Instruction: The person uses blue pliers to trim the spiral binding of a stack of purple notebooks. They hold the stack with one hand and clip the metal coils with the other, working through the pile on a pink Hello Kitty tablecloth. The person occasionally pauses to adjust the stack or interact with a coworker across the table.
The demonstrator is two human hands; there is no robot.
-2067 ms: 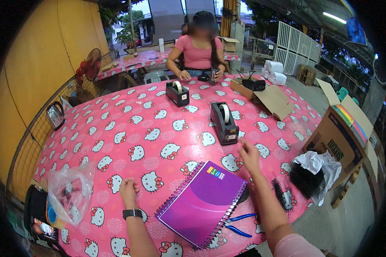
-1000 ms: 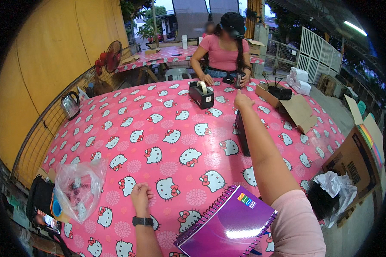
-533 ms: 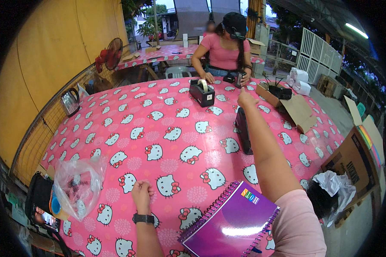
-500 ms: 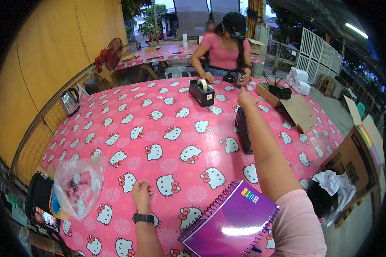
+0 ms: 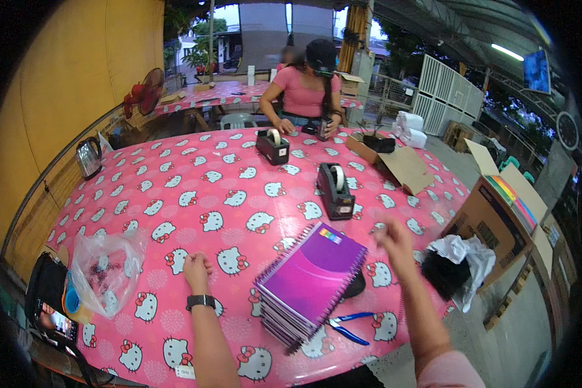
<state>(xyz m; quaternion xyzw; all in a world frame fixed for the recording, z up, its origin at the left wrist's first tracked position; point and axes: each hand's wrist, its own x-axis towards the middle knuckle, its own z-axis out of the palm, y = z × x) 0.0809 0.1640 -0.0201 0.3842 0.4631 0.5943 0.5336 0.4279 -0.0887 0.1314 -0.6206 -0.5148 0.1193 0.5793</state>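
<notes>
My left hand (image 5: 197, 270), a dark band on its wrist, hovers over the pink patterned tablecloth with fingers curled and nothing visible in them. To its right stands a stack of purple spiral notebooks (image 5: 313, 271). My right hand (image 5: 396, 246) is raised right of the stack; its fingers are smeared by motion, so I cannot tell what, if anything, they hold. A black tape dispenser (image 5: 335, 194) with a white roll stands beyond the stack. Blue-handled pliers (image 5: 352, 328) lie by the stack's right side, near a black object (image 5: 354, 286) partly hidden by the notebooks.
Across the table a co-worker (image 5: 304, 94) in pink handles a small dark box (image 5: 324, 128) beside another tape dispenser (image 5: 273, 147). A clear plastic bag (image 5: 110, 268) and phone (image 5: 59, 321) lie left. Flattened cardboard (image 5: 404, 169) and an open carton (image 5: 491, 226) are right.
My right hand has drawn back from near the co-worker's hand to beside the notebooks. The view has shifted, so the notebook stack, the nearer dispenser and the pliers show more fully.
</notes>
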